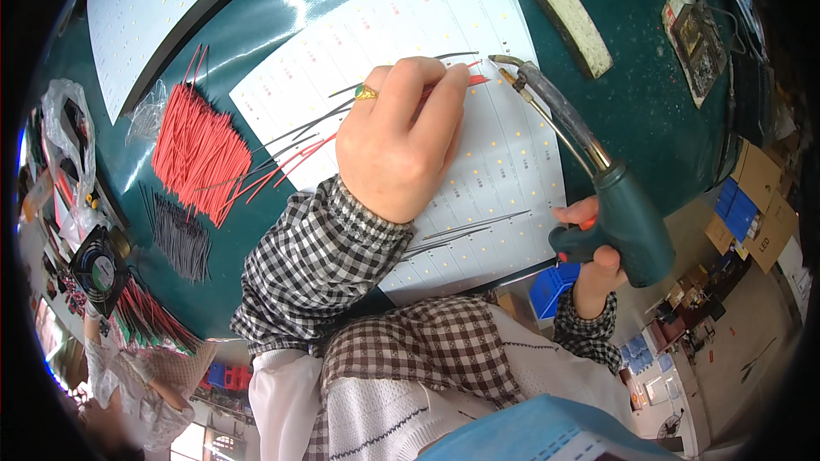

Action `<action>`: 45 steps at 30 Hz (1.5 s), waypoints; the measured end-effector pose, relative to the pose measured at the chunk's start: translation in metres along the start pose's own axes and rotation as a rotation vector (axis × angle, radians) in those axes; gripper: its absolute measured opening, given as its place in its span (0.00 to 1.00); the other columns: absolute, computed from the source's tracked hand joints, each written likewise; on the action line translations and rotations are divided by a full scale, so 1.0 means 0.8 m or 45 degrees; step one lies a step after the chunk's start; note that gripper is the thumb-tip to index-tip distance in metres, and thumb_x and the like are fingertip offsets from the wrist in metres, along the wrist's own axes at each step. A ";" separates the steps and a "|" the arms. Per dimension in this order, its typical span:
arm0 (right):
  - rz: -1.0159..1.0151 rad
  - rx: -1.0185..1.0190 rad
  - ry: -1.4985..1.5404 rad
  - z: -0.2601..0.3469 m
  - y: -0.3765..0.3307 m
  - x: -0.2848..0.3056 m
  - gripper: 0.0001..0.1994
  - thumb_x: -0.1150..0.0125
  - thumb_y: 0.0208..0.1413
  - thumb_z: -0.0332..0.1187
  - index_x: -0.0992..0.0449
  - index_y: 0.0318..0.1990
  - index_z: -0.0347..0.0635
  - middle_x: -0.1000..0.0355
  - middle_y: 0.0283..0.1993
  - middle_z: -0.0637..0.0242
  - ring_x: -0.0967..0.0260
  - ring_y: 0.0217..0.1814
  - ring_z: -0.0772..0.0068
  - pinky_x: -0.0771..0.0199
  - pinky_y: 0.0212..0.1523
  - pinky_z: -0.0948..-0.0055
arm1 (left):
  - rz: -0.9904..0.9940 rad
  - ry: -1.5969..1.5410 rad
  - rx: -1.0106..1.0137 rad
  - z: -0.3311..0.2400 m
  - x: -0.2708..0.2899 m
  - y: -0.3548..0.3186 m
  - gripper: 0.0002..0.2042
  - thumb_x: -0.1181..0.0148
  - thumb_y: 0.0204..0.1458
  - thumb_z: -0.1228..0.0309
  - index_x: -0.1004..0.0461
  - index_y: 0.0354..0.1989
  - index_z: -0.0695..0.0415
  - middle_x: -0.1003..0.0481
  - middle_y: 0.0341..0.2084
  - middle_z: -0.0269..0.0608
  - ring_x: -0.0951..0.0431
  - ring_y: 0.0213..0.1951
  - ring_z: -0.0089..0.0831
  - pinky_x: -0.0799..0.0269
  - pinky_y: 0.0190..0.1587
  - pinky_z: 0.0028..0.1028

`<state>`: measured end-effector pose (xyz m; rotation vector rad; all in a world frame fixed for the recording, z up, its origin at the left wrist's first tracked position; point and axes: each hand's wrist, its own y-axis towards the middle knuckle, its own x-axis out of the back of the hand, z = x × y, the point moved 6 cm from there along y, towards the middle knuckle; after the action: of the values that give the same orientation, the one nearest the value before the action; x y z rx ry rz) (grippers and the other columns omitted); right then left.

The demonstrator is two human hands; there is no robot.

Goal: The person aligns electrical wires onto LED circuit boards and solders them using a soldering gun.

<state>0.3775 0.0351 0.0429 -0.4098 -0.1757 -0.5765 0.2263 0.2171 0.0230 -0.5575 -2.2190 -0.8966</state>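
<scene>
Presently, the left hand [397, 145] has its fingers curled over red wires [306, 154] on the white sheet [504, 179]; black strands run beneath it too. The right hand [598, 277] grips the iron [636, 222], with the tip just beside the wire ends to the right of the left hand. Completion appears partial: black wires [468, 229] lie across the sheet's lower part, while many rows carry no wire. On the tabletop [632, 94], the red stock [201, 154] and black stock [181, 239] remain plentiful, suggesting that much wiring is left. The left fingertips and their exact grip are hidden by the hand. Joints are too small to verify, as is contact between tip and sheet. The second sheet [158, 13], at upper left, is cut off by the view's rim.
</scene>
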 end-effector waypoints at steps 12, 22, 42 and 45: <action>-0.078 0.141 0.034 0.001 -0.010 0.010 0.45 0.49 0.47 0.69 0.33 0.45 0.23 0.29 0.35 0.54 0.26 0.31 0.61 0.19 0.32 0.67 | -0.029 -0.032 0.042 0.006 0.000 -0.001 0.10 0.38 0.38 0.79 0.22 0.33 0.59 0.30 0.28 0.37 0.28 0.28 0.33 0.29 0.28 0.28; -0.151 0.234 0.157 -0.021 -0.109 0.023 0.50 0.57 0.47 0.73 0.39 0.55 0.23 0.28 0.41 0.54 0.23 0.37 0.60 0.17 0.29 0.72 | 0.059 -0.090 -0.015 -0.048 0.135 -0.078 0.15 0.42 0.44 0.89 0.21 0.40 0.63 0.26 0.32 0.41 0.25 0.31 0.30 0.31 0.32 0.23; 0.196 -0.036 0.157 -0.066 -0.202 -0.013 0.46 0.37 0.40 0.67 0.32 0.49 0.26 0.27 0.44 0.49 0.25 0.39 0.61 0.21 0.40 0.66 | -0.192 0.106 0.239 -0.088 0.095 -0.220 0.13 0.37 0.36 0.83 0.22 0.34 0.58 0.28 0.27 0.34 0.27 0.25 0.27 0.29 0.25 0.24; 0.243 -0.040 0.151 -0.067 -0.200 -0.019 0.44 0.37 0.41 0.66 0.31 0.47 0.25 0.27 0.43 0.49 0.25 0.40 0.61 0.21 0.42 0.66 | -0.215 0.065 0.248 -0.082 0.098 -0.221 0.13 0.36 0.35 0.83 0.21 0.33 0.58 0.28 0.27 0.34 0.27 0.25 0.27 0.29 0.26 0.24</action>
<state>0.2778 -0.1017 0.0420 -0.4167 -0.0135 -0.4143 0.0954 0.0611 0.0361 -0.2566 -2.3001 -0.7576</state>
